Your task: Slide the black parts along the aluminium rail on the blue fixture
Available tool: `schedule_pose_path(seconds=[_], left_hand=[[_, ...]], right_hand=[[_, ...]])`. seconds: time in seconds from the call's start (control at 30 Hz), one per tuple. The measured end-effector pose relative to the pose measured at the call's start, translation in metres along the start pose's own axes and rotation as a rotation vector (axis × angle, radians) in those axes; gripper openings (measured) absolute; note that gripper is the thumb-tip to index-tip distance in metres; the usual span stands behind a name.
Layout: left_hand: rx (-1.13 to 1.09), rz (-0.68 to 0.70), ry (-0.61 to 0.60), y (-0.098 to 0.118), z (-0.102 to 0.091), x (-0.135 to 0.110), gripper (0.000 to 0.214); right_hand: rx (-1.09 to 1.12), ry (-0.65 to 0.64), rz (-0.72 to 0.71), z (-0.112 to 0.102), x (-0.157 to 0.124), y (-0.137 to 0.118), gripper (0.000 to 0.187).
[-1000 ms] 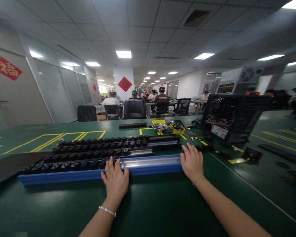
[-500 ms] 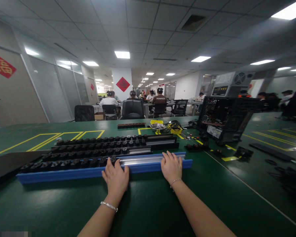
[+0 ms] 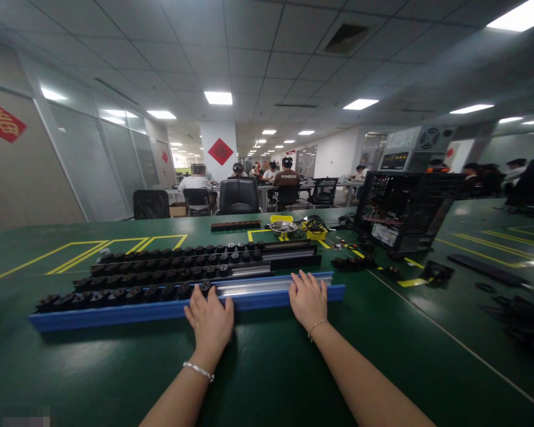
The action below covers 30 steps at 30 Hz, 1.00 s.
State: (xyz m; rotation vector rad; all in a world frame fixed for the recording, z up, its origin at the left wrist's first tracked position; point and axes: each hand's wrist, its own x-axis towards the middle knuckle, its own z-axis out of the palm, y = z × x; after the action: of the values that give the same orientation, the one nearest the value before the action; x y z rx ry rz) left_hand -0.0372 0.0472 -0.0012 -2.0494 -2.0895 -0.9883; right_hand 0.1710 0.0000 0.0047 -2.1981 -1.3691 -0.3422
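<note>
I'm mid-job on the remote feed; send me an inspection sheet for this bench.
Surface: green table, marked with yellow tape.
Job's things: blue rail lying lengthwise, black parts lined up along its left portion, pale channel bare further right; dark rails behind.
Clutter: metal bowl beyond the rails; open computer case to the right, grey box on top; loose dark pieces nearby.
Hands: left hand at the last black parts, right hand over the bare channel; grip unclear.
Cables: dark bundle beside the bowl.
Surroundings: seated people, office chairs, lit ceiling panels.
</note>
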Motion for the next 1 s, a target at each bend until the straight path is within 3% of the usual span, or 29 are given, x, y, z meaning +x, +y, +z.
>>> schedule_pose_path(seconds=[0.5, 1.0], left_hand=[[-0.003, 0.048, -0.049, 0.0064, -0.0061, -0.0049, 0.05], [0.04, 0.141, -0.036, 0.0066, 0.0024, -0.0085, 0.048]], right_hand=[[0.002, -0.003, 0.003, 0.0002, -0.0002, 0.0002, 0.046], [0.001, -0.011, 0.02, 0.0004, 0.0001, 0.0003, 0.045]])
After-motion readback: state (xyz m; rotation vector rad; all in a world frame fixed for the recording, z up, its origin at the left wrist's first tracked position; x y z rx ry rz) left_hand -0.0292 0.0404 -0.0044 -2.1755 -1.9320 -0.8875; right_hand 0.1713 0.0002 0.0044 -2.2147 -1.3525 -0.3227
